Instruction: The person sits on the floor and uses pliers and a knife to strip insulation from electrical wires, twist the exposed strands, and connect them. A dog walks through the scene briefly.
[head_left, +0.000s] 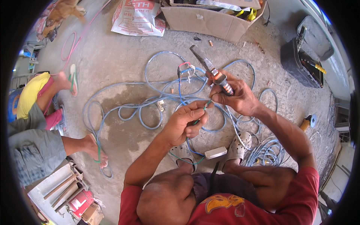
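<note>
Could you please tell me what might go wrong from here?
The right hand grips a tool while its fingertips also work at the green wire in the left hand, so the tool might slip or nick something.
The blue cable lies in loose loops near the shoes and could snag a foot.
The white box lies on the floor between the shoes, where it might be kicked.
</note>
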`<state>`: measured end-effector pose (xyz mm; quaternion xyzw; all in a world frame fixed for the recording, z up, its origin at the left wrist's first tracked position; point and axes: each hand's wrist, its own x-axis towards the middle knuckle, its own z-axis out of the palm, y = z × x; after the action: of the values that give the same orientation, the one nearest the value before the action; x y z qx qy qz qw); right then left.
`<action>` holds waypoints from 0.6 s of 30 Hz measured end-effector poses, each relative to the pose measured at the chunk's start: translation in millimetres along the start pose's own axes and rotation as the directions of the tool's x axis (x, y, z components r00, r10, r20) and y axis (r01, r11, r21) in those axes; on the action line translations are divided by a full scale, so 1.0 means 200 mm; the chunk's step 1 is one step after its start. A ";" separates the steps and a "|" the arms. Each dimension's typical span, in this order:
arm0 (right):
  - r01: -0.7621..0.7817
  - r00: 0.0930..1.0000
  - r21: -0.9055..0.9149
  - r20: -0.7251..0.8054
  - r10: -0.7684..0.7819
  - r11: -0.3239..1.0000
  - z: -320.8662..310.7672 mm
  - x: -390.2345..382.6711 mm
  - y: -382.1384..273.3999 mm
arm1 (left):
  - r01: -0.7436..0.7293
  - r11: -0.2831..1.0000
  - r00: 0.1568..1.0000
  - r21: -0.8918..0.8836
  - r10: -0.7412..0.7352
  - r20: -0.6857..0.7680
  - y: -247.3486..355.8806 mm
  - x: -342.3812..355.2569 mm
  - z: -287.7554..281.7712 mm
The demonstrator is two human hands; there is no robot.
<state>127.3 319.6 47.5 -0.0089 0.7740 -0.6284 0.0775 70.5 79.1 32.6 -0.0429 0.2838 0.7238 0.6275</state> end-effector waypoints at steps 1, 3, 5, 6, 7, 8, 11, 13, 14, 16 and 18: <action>0.029 0.999 -0.091 -0.041 -0.033 0.995 0.00 0.00 0.01 | -0.085 0.996 0.995 -0.023 0.084 -0.053 -0.02 0.02 0.01; 0.024 0.997 -0.193 -0.070 -0.039 0.981 0.00 -0.03 0.02 | -0.251 0.966 0.962 -0.064 0.241 -0.128 -0.04 0.04 -0.01; -0.043 0.998 -0.227 -0.057 0.031 0.973 0.00 -0.10 0.03 | -0.403 0.908 0.909 -0.111 0.384 -0.162 -0.02 0.02 -0.08; 0.008 0.997 -0.313 -0.068 -0.031 0.950 0.02 -0.14 0.04 | -0.433 0.888 0.899 -0.157 0.412 -0.150 -0.01 0.02 -0.11; -0.017 1.000 -0.274 -0.019 0.012 0.961 0.04 -0.16 0.04 | -0.458 0.881 0.883 -0.122 0.435 -0.176 -0.01 0.02 -0.12; -0.044 0.998 -0.236 0.031 0.053 0.971 0.05 -0.18 0.03 | -0.480 0.873 0.866 -0.085 0.456 -0.203 -0.01 0.01 -0.13; -0.008 0.995 -0.254 0.091 0.032 0.967 0.09 -0.20 0.06 | -0.496 0.868 0.842 0.009 0.483 -0.241 -0.04 0.01 -0.13; 0.053 0.996 -0.265 0.077 -0.033 0.963 0.13 -0.17 0.05 | -0.499 0.866 0.834 0.042 0.492 -0.250 -0.05 0.01 -0.13; 0.051 0.995 -0.257 0.096 -0.028 0.965 0.13 -0.16 0.05 | -0.504 0.863 0.831 0.044 0.498 -0.249 -0.06 0.01 -0.13; -0.012 0.990 -0.254 0.132 0.047 0.967 0.13 -0.16 0.04 | -0.515 0.855 0.822 0.058 0.512 -0.250 -0.06 0.01 -0.13; -0.060 0.983 -0.246 0.155 0.101 0.967 0.14 -0.15 0.03 | -0.523 0.849 0.814 0.075 0.523 -0.252 -0.06 0.01 -0.13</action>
<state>162.2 297.6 38.6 -0.0391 0.8348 -0.5235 0.1658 74.4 68.7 5.5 -0.0579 0.3662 0.8556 0.3613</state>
